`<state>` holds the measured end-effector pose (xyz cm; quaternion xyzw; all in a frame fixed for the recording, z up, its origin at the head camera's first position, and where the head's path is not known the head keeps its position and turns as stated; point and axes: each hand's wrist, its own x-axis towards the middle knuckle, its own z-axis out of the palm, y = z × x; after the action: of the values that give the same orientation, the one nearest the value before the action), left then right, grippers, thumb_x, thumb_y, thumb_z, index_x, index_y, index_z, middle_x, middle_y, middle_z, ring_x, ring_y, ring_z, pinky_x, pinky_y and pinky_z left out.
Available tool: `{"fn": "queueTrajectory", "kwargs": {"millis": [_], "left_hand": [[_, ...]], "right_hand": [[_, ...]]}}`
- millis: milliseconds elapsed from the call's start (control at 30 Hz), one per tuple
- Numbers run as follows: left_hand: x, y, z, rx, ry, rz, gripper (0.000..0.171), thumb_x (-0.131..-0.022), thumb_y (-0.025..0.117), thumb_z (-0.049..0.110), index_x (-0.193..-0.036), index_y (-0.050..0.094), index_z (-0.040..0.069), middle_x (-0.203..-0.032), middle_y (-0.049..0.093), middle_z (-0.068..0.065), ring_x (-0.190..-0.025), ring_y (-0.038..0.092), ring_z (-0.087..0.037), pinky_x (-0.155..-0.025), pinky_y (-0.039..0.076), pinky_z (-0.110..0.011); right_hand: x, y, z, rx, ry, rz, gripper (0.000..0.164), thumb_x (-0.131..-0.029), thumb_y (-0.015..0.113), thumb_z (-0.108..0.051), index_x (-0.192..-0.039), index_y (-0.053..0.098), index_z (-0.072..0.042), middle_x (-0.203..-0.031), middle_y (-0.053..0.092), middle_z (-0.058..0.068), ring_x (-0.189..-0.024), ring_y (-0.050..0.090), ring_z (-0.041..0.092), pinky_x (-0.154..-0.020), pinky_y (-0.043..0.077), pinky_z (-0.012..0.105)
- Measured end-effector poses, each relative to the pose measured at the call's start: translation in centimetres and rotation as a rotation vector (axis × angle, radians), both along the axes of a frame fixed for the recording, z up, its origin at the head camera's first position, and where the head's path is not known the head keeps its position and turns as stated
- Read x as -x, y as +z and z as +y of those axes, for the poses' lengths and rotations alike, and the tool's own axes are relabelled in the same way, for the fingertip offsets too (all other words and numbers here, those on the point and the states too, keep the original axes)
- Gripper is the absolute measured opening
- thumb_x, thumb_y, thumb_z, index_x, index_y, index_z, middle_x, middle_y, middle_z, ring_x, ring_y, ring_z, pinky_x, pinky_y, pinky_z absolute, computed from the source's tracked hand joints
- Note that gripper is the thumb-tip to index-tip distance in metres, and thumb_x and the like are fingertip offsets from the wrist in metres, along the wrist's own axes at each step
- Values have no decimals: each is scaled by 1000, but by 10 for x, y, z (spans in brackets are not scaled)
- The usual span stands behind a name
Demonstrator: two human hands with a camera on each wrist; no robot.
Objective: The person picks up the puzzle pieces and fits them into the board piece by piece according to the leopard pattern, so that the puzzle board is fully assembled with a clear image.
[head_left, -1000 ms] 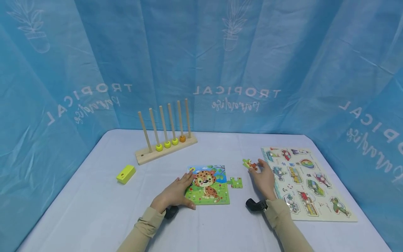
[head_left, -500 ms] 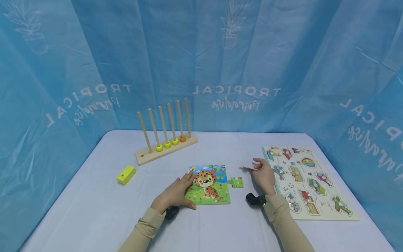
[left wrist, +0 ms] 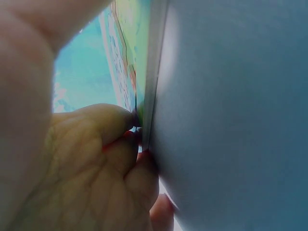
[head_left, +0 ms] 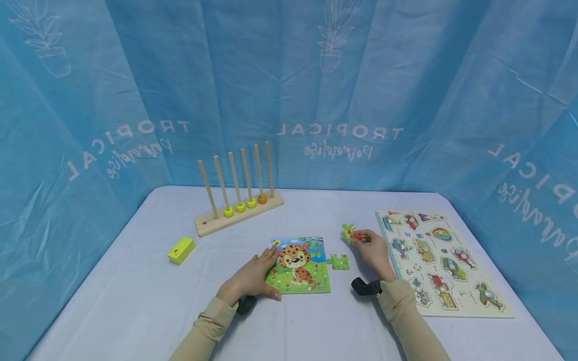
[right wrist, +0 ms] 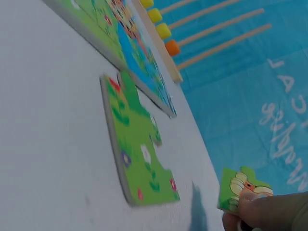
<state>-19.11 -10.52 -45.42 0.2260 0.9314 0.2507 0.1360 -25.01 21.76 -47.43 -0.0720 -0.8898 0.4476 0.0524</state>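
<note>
A square leopard puzzle [head_left: 298, 273] lies on the table, and my left hand [head_left: 253, 278] rests at its left edge. The fingers of that hand lie fairly straight, with the fingertips touching the board. Between thumb and fingers, my right hand [head_left: 376, 250] pinches a green-and-orange puzzle piece [head_left: 350, 233] above the table. The right wrist view shows paws and grass printed on the held piece [right wrist: 231, 190]. A loose green puzzle piece [head_left: 338, 261] with flowers lies flat just right of the leopard puzzle.
Behind the puzzle stands a wooden peg rack [head_left: 239, 215] with yellow and orange beads. A yellow block [head_left: 181, 250] lies to the left. On the right is a large knob puzzle board [head_left: 442, 265] with vehicle pictures. Blue curtains [head_left: 289, 90] surround the white table [head_left: 135, 301].
My right hand has turned the held puzzle piece, which appeared edge-on half a second ago and now shows its printed face, slightly further left. My left hand has stayed in place.
</note>
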Motion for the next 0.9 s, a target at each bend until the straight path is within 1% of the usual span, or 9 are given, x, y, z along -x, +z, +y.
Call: {"fn": "queueTrajectory", "kwargs": {"millis": [67, 133, 267, 333, 433, 567, 633, 767, 900], "left_hand": [[0, 0, 0, 0, 1, -2, 113, -68, 86, 37, -152, 23, -2, -161, 15, -20, -149, 18, -39, -121, 19, -56], [0, 0, 0, -2, 1, -3, 113, -68, 86, 37, -152, 23, -2, -161, 15, -20, -149, 17, -39, -121, 19, -56], [0, -1, 0, 2, 3, -4, 113, -67, 86, 38, -152, 23, -2, -161, 15, -20, -149, 17, -38, -121, 19, -56], [1, -2, 0, 7, 5, -3, 113, -67, 86, 38, -152, 23, -2, -161, 15, -20, -149, 18, -38, -121, 19, -56], [2, -3, 0, 12, 5, -3, 113, -67, 86, 39, -152, 23, -2, -161, 16, -20, -149, 18, -38, -121, 20, -55], [2, -3, -1, 15, 1, -2, 113, -68, 86, 40, -152, 23, -1, -162, 15, -19, -149, 18, -37, -121, 20, -55], [2, -3, 0, 19, 0, -2, 113, -68, 86, 40, -152, 23, -1, -162, 15, -19, -149, 18, -37, -122, 19, -55], [2, -2, 0, 18, 2, -6, 113, -68, 86, 40, -153, 22, 0, -162, 15, -18, -149, 17, -37, -122, 19, -54], [1, -2, -1, 16, 3, -8, 113, -68, 86, 39, -153, 22, 0, -162, 15, -18, -149, 17, -37, -122, 19, -54]], "right_hand": [[-1, 2, -5, 24, 26, -29, 25, -91, 65, -16, -113, 66, -4, -94, 65, 13, -66, 52, 12, -55, 42, 20], [-3, 4, -12, 45, 53, -46, 24, -92, 65, -16, -114, 66, -6, -93, 66, 12, -64, 53, 11, -54, 44, 20], [-8, 8, -24, 68, 119, -45, 25, -92, 65, -17, -115, 66, -7, -92, 68, 12, -67, 56, 12, -56, 47, 22], [-11, 9, -30, 85, 161, -37, 25, -93, 65, -16, -116, 66, -7, -90, 69, 12, -63, 56, 12, -52, 46, 22], [-15, 9, -37, 130, 232, -34, 24, -93, 64, -15, -116, 66, -8, -87, 71, 13, -53, 49, 12, -46, 40, 23], [-20, 9, -48, 162, 333, -40, 23, -95, 62, -14, -116, 67, -9, -85, 72, 11, -48, 43, 12, -44, 36, 24], [-22, 9, -52, 148, 383, -38, 22, -95, 62, -15, -115, 68, -10, -85, 72, 10, -49, 43, 11, -44, 37, 23], [-26, 8, -59, 79, 500, -9, 19, -94, 63, -13, -111, 70, -12, -83, 72, 7, -51, 45, 10, -46, 39, 22], [-30, 6, -64, 10, 609, 15, 16, -93, 64, -13, -107, 71, -14, -82, 72, 3, -58, 54, 8, -51, 44, 21]]}}
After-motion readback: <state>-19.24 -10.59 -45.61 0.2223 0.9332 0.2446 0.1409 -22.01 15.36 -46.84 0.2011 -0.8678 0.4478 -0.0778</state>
